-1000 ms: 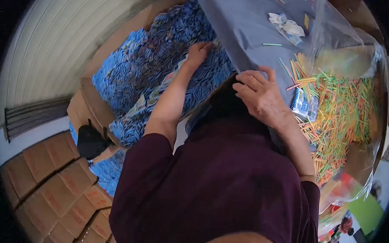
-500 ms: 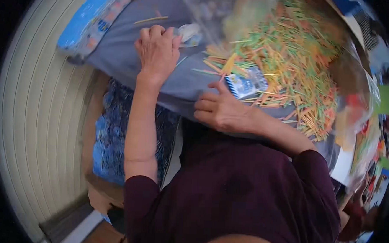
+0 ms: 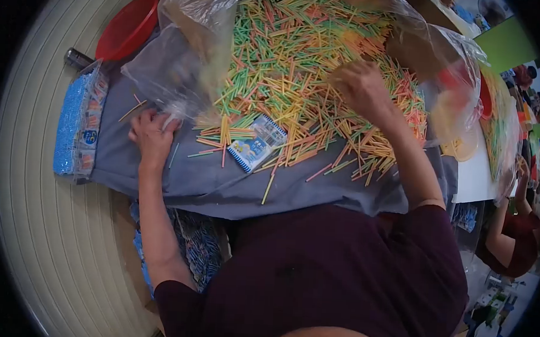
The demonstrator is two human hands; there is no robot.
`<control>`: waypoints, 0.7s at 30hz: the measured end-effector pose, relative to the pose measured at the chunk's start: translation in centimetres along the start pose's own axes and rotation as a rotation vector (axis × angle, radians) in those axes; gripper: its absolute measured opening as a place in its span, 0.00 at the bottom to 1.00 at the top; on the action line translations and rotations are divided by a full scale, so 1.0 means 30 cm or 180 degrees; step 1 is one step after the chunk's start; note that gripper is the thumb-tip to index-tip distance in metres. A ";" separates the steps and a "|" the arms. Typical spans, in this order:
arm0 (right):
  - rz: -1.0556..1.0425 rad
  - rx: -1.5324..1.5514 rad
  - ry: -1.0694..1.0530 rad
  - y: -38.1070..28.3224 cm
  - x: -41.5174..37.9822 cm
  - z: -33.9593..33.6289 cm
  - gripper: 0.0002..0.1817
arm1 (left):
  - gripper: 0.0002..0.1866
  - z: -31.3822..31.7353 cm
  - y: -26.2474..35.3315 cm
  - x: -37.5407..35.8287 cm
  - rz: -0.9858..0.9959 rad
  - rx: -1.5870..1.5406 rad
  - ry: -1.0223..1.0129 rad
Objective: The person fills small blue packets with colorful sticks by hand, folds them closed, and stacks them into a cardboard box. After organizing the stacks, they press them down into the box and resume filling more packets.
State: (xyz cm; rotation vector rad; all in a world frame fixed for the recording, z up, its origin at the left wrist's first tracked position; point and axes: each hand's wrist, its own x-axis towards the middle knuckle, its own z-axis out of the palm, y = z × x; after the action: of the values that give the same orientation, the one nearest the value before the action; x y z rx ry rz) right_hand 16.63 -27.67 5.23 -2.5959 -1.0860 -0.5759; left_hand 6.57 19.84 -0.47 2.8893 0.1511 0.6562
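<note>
Many thin sticks in green, yellow, orange and pink (image 3: 287, 43) lie heaped on the grey cloth (image 3: 209, 190). My right hand (image 3: 364, 88) is over the right part of the heap, blurred, its fingers bent downward; whether they hold a stick is hidden. On the cloth at the left, my left hand (image 3: 154, 133) has its fingers curled at a small clear piece of plastic (image 3: 175, 113). Between my hands, a blue and white packet (image 3: 258, 142) lies tilted at the near edge of the heap.
A red bowl (image 3: 128, 27), a dark cylinder (image 3: 78, 58) and a stack of blue packets (image 3: 76, 124) are at the left. Clear plastic sheeting (image 3: 165, 73) borders the heap. A box of blue packets (image 3: 197, 243) stands below. Another person (image 3: 514, 239) is at the far right.
The view has shifted, bringing the bowl and more of the heap into sight. My right hand has left the blue and white packet and moved up and right over the sticks.
</note>
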 end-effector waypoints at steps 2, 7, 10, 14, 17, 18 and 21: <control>0.0298 -0.0504 0.0030 0.138 -0.005 -0.020 0.09 | 0.15 0.003 0.024 -0.035 -0.0085 0.0283 -0.0239; 0.0721 -0.0493 0.0280 0.309 -0.130 -0.156 0.13 | 0.16 -0.138 0.197 -0.071 0.0464 0.0108 0.0949; 0.0869 -0.0431 -0.0048 0.321 -0.237 -0.220 0.19 | 0.16 -0.214 0.346 -0.161 0.0669 -0.0801 -0.0139; 0.0976 -0.0961 -0.0708 0.215 -0.295 -0.264 0.30 | 0.19 -0.174 0.605 -0.195 0.1480 -0.0773 -0.0675; 0.0920 -0.1441 -0.0774 0.204 -0.260 -0.244 0.33 | 0.18 -0.112 0.641 -0.200 0.1681 -0.0483 -0.0743; 0.0787 -0.1634 -0.0776 0.225 -0.255 -0.224 0.34 | 0.16 -0.092 0.646 -0.210 0.1742 -0.0373 -0.0730; -0.0203 -0.1668 -0.0589 0.339 -0.258 -0.099 0.34 | 0.12 -0.061 0.672 -0.255 0.1713 0.0336 -0.1017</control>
State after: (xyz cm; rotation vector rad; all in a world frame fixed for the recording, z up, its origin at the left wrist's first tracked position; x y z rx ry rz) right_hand 18.28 -40.55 3.39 -3.1244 -1.2096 -0.7287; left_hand 0.13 -0.69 1.82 3.0959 -0.6699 0.2458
